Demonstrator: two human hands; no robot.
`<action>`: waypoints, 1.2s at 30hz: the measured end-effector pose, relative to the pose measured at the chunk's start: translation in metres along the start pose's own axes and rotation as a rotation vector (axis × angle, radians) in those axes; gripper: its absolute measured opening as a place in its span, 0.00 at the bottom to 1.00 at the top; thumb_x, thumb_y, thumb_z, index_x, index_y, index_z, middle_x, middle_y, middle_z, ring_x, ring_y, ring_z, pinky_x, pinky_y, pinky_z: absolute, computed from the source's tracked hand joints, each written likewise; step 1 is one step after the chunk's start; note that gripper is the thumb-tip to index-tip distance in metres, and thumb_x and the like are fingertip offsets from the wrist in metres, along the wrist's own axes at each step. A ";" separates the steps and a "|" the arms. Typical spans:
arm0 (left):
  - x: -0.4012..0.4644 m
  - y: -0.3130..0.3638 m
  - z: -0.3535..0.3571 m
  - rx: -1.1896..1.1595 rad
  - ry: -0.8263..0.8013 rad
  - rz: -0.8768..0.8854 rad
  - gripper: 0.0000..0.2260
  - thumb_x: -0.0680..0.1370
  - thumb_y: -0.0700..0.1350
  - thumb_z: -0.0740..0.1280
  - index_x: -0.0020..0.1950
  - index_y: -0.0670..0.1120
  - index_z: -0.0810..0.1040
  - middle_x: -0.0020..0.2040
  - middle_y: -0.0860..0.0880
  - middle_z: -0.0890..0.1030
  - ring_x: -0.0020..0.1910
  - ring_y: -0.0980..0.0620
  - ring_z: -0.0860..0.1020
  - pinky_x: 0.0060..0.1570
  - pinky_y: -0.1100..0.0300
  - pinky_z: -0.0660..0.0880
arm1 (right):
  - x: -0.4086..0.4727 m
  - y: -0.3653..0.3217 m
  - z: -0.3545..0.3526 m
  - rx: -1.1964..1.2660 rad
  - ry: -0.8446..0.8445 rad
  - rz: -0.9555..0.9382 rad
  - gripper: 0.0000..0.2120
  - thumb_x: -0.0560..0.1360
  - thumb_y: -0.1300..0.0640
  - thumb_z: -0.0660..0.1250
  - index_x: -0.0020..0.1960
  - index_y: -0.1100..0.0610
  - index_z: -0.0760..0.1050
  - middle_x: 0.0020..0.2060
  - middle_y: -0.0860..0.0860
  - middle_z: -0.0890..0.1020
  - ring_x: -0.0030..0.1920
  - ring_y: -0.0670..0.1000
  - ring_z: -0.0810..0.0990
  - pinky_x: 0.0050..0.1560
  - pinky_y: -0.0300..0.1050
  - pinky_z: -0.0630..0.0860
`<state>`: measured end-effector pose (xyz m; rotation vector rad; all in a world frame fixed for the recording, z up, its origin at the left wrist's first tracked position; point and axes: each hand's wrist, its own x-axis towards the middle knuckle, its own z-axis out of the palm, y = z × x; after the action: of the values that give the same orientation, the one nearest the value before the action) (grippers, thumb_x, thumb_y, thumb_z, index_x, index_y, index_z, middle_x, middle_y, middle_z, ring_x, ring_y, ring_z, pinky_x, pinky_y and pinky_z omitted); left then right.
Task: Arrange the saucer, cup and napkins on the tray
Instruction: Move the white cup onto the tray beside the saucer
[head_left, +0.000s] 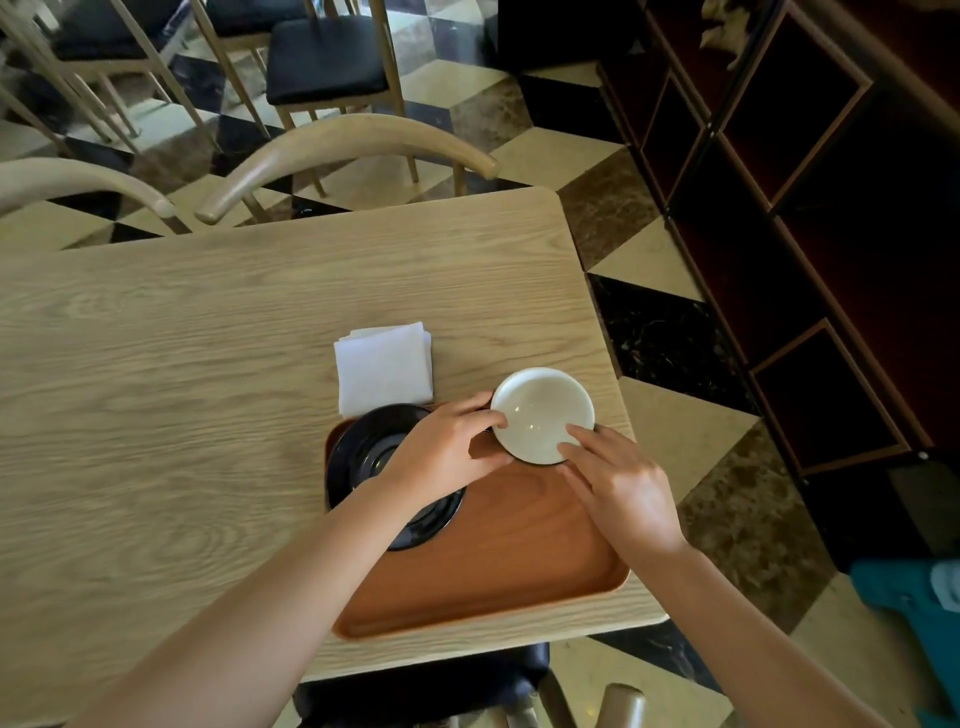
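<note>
both hands hold the white cup (542, 414): left hand (447, 449) pinches its left rim w/ fingers closed on it, right hand (618, 486) presses its near-right side. cup is at the far right end of the brown tray (498, 561); can't tell if it sits down or is lifted a bit. black saucer (363, 457) is on the tray's left end. napkins (384, 366) lie on the table (156, 364), just past the tray. to do it well: keep cup level, lift slow, set it in the saucer's middle ring, then let go.

A café or restaurant: wooden tables (260, 322), cushioned chairs (327, 57), checkered marble floor (649, 322).
</note>
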<state>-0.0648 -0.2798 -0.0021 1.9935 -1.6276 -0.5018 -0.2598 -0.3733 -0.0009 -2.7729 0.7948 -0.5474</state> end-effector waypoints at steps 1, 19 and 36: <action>0.001 0.001 -0.001 0.001 -0.005 -0.005 0.14 0.69 0.47 0.74 0.51 0.43 0.80 0.59 0.49 0.78 0.50 0.47 0.79 0.45 0.50 0.78 | 0.001 0.000 -0.001 -0.004 -0.001 0.000 0.08 0.64 0.62 0.77 0.42 0.58 0.82 0.46 0.54 0.85 0.44 0.54 0.84 0.34 0.42 0.80; 0.002 0.010 -0.011 0.268 -0.054 0.061 0.20 0.72 0.48 0.71 0.62 0.44 0.76 0.66 0.41 0.74 0.52 0.41 0.79 0.51 0.50 0.76 | 0.010 -0.005 -0.019 -0.165 -0.160 -0.038 0.14 0.61 0.55 0.79 0.45 0.57 0.82 0.47 0.53 0.85 0.53 0.58 0.82 0.38 0.51 0.82; -0.023 -0.067 -0.083 0.485 0.007 -0.473 0.21 0.79 0.50 0.57 0.71 0.46 0.61 0.70 0.45 0.69 0.66 0.45 0.69 0.64 0.50 0.65 | 0.139 -0.100 0.035 -0.172 -0.376 -0.225 0.22 0.72 0.55 0.68 0.65 0.53 0.71 0.68 0.55 0.71 0.67 0.53 0.69 0.61 0.48 0.71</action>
<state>0.0316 -0.2341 0.0233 2.7611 -1.3547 -0.2741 -0.0896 -0.3629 0.0375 -3.0064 0.4689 0.0193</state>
